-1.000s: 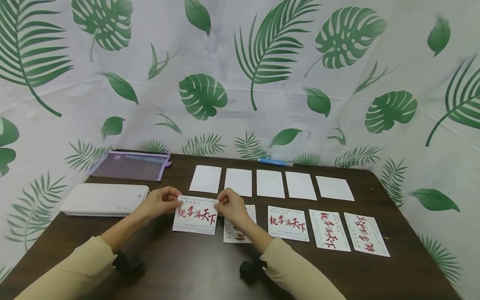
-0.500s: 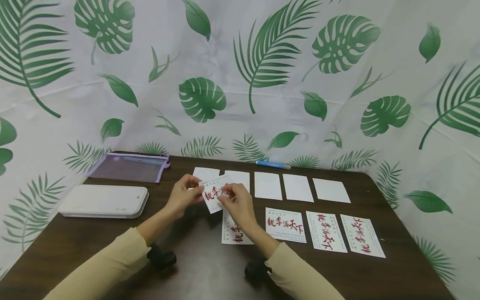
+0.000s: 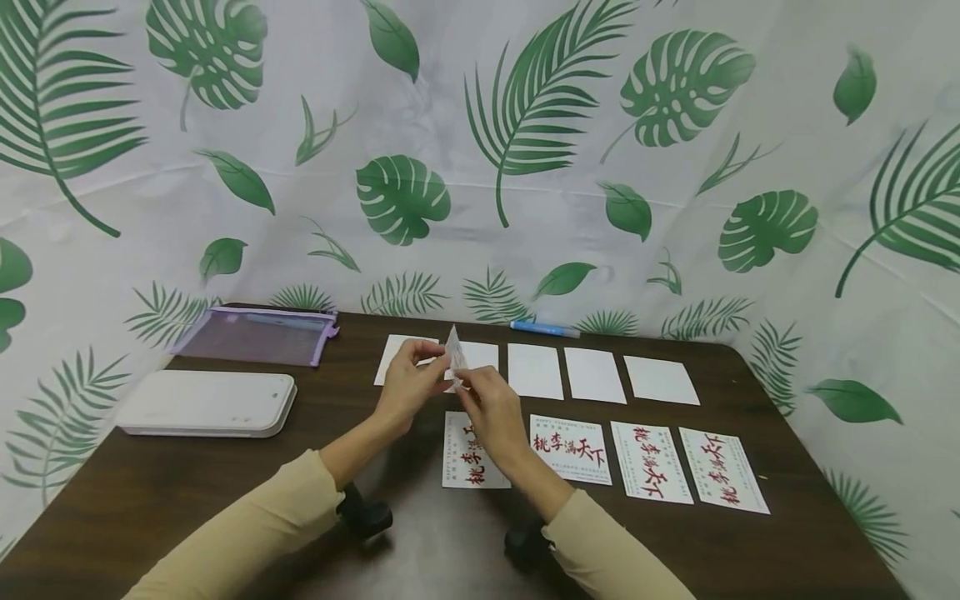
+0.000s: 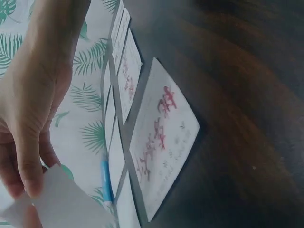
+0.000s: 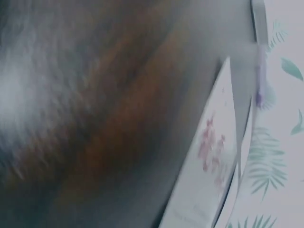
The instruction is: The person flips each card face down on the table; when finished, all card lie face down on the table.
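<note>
Both hands hold one printed card (image 3: 454,354) above the table, turned nearly edge-on in the head view. My left hand (image 3: 408,385) pinches its left side, and my right hand (image 3: 491,417) pinches it low on the right. In the left wrist view the right hand (image 4: 28,118) is seen at the card's pale face (image 4: 66,204). Below the right hand lies a card with red characters (image 3: 459,454), partly covered by that hand. Further right lie more cards with red writing: one sideways-reading card (image 3: 651,462), an upright one (image 3: 572,450) and an outer one (image 3: 723,471).
A row of blank white cards (image 3: 536,372) runs behind the hands, the left ones partly hidden. A blue pen (image 3: 545,328) lies at the back edge. At left are a purple mesh pouch (image 3: 255,337) and a white flat case (image 3: 206,402). A leaf-patterned cloth (image 3: 480,125) hangs behind.
The held card has been lifted, moved right and turned from facing the camera to nearly edge-on. My left hand moved right and closer to the right hand.
</note>
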Available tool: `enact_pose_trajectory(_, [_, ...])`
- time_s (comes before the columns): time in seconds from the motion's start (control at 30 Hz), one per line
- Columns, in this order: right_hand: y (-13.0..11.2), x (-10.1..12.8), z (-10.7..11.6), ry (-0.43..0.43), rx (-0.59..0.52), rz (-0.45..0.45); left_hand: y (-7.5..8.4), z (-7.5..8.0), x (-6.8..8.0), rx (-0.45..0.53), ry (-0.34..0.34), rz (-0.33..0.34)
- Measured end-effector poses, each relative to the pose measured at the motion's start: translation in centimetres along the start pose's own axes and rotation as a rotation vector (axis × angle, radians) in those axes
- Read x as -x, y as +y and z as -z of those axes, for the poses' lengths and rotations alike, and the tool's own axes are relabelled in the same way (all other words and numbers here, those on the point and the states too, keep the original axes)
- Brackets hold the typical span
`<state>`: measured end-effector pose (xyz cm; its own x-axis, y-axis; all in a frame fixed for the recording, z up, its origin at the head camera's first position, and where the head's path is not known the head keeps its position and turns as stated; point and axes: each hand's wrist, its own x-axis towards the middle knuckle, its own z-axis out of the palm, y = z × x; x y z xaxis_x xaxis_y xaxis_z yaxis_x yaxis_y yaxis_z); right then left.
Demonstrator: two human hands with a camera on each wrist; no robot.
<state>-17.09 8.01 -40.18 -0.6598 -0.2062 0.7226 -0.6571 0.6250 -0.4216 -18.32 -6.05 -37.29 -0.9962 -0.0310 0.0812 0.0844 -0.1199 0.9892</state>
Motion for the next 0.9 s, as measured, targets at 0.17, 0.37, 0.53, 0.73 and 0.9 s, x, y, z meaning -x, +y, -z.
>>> enact_pose_trajectory(0.17, [1.0, -0.3, 0.6, 0.120, -0.085, -0.101, -0.3, 0.7, -0.6, -0.116, 0.040, -0.094])
enact_pose_trajectory(0.37, [1.2, 0.0, 0.4, 0.123, -0.285, -0.393, -2.0, 3.7, -1.0, -0.351, 0.130, -0.033])
enact_pose_trajectory(0.53, [0.6, 0.6, -0.6, 0.049, -0.413, -0.633, -3.2, 5.8, -0.6, -0.371, 0.085, 0.094])
enact_pose_trajectory(0.73, [-0.1, 1.1, -2.2, -0.017, -0.495, -0.751, -3.2, 8.0, 0.4, -0.395, 0.079, 0.098])
enact_pose_trajectory(0.9, [-1.0, 1.3, -3.6, -0.056, -0.501, -0.768, -3.1, 9.7, 1.1, -0.467, 0.069, 0.071])
